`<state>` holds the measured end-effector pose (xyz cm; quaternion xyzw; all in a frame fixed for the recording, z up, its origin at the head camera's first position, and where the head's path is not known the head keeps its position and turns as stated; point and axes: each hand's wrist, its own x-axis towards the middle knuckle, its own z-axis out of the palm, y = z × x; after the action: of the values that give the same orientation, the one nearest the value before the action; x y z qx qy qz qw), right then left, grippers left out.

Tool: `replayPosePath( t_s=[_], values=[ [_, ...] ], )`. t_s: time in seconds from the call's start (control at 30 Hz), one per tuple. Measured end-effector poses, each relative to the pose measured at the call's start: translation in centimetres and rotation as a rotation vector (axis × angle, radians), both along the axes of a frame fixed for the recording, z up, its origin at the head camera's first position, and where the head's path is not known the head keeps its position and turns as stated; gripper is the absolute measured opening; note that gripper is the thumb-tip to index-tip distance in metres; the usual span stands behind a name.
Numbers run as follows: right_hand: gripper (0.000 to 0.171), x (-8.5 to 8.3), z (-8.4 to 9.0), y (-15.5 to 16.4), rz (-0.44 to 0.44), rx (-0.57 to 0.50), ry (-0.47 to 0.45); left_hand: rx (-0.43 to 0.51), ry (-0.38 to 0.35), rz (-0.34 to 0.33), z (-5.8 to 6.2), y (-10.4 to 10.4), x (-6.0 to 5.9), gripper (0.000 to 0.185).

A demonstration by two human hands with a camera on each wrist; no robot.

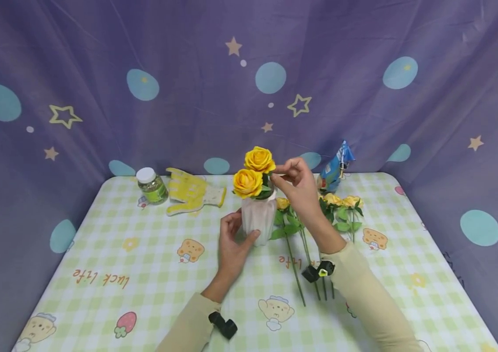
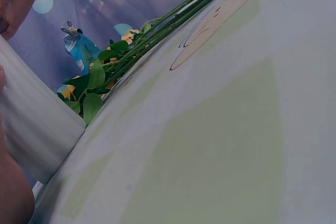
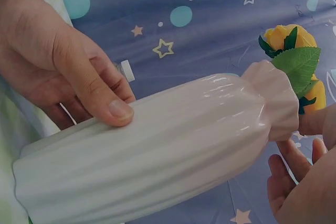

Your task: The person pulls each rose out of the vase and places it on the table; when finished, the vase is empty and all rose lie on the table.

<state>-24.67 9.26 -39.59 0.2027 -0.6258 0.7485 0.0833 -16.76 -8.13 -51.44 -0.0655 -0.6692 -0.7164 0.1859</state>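
Right hand fingers: the fingertips (image 1: 285, 172) pinch the upper yellow rose (image 1: 259, 159) just below its head, at the green leaves over the mouth of the vase.
Right hand: the right hand (image 1: 299, 188) is raised above and to the right of the vase, with the wrist bent down toward the table.
Left hand fingers: the thumb (image 3: 94, 85) presses on the ribbed side of the white vase (image 1: 258, 219), and the other fingers curl round its far side, so this hand grips the vase.
Left hand: the left hand (image 1: 232, 244) holds the vase low, near its base, from the left side.
Vase position: it stands upright on the checked tablecloth (image 1: 143, 274), near the middle of the table, its long axis vertical and its mouth pointing up.
Roses in vase: the upper rose and a lower yellow rose (image 1: 248, 183) sit in the mouth, heads up, the lower one to the left.
Loose roses: more yellow roses (image 1: 341, 201) lie flat just right of the vase, heads away from the person and their long green stems (image 1: 294, 264) pointing toward the person.
Farther things: a yellow glove (image 1: 191, 195) and a small jar with a white lid (image 1: 151, 185) lie to the left at the back; a blue packet (image 1: 334, 168) stands at the back right.
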Motion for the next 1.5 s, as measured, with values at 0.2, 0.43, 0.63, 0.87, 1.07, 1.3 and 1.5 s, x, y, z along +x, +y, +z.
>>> replayPosePath(
  t_s=[0.2,0.43,0.63,0.87,1.07,1.3,1.5],
  values=[
    [0.021,0.0,0.3,-0.7,0.007,0.068,0.009,0.003,0.006,0.003,-0.1,0.1,-0.1,0.058],
    [0.021,0.0,0.3,-1.3,-0.012,0.078,-0.014,0.01,-0.007,-0.001,0.0,0.2,-0.1,0.058],
    [0.022,-0.1,0.4,-1.8,-0.018,0.073,-0.022,0.011,-0.028,0.004,0.2,0.2,0.0,0.058],
    [0.021,-0.3,0.5,-2.0,-0.038,0.066,-0.047,-0.008,-0.036,0.018,-1.3,0.1,-0.8,0.06],
    [0.023,-0.4,0.6,-2.0,-0.057,0.016,-0.046,-0.017,-0.023,0.024,-2.7,-0.1,-1.4,0.061],
    [0.028,-0.4,0.9,-2.1,-0.08,-0.088,-0.012,-0.022,0.002,0.015,-2.9,-0.2,-1.3,0.06],
    [0.03,-0.4,1.3,-2.3,-0.057,-0.151,0.002,-0.006,-0.003,0.014,-2.9,-0.2,-1.3,0.06]
  ],
)
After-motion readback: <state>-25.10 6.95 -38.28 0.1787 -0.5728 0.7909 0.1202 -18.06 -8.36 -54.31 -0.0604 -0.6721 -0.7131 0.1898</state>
